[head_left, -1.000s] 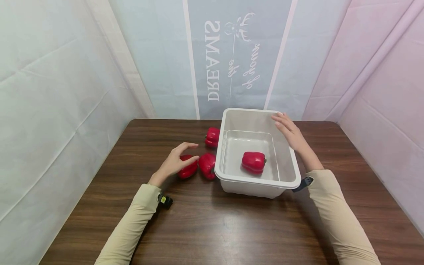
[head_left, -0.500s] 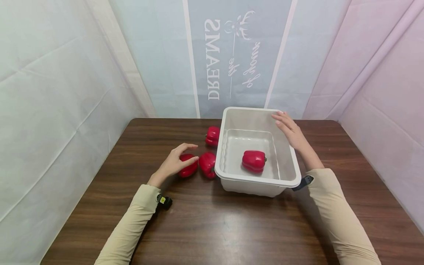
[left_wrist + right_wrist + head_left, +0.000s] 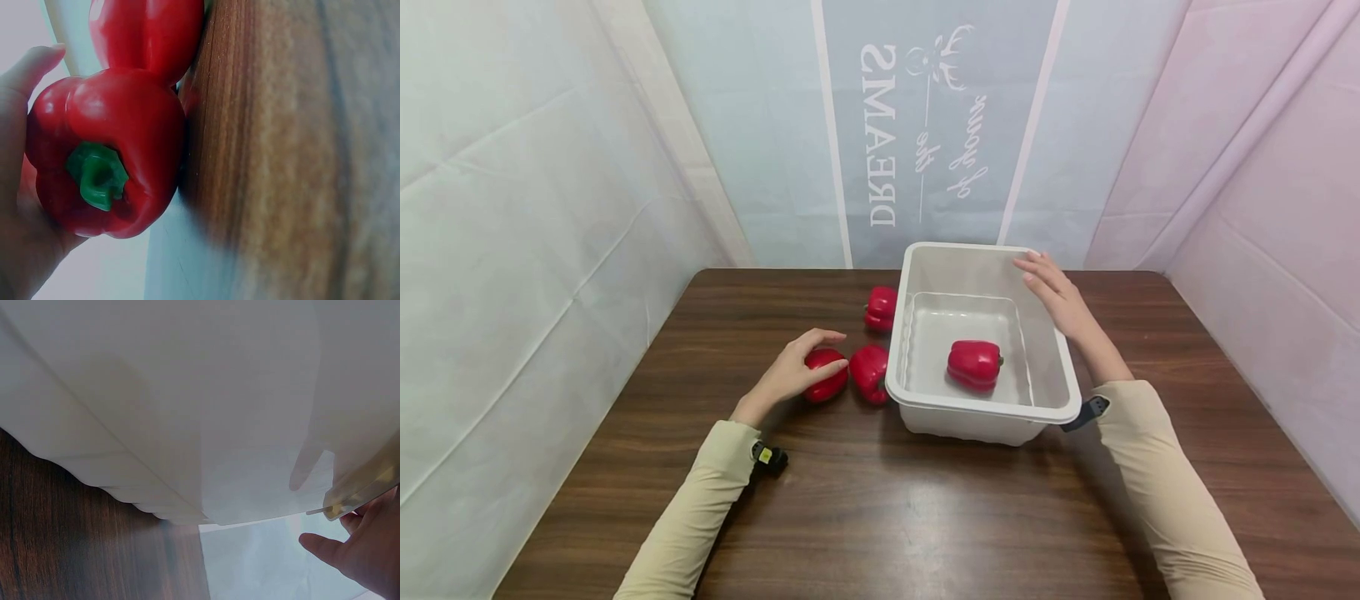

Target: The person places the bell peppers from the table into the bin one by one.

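Note:
In the head view my left hand reaches over a red bell pepper on the table, its thumb and fingers spread loosely around it. The left wrist view shows this pepper from its green stem, with the palm close alongside and the thumb tip standing off its side. My right hand lies at the far right rim of a pale plastic tub, fingers nearly straight. From the right wrist, the hand appears beside the tub's wall, thumb extended away from it.
One red bell pepper lies inside the tub. Two more, a nearer pepper and a farther pepper, sit against the tub's left side. The wooden table ends at a printed cloth backdrop.
My left hand has shifted slightly left and its fingers have come a little nearer the bell pepper. The right hand, the tub and the other peppers stay in place.

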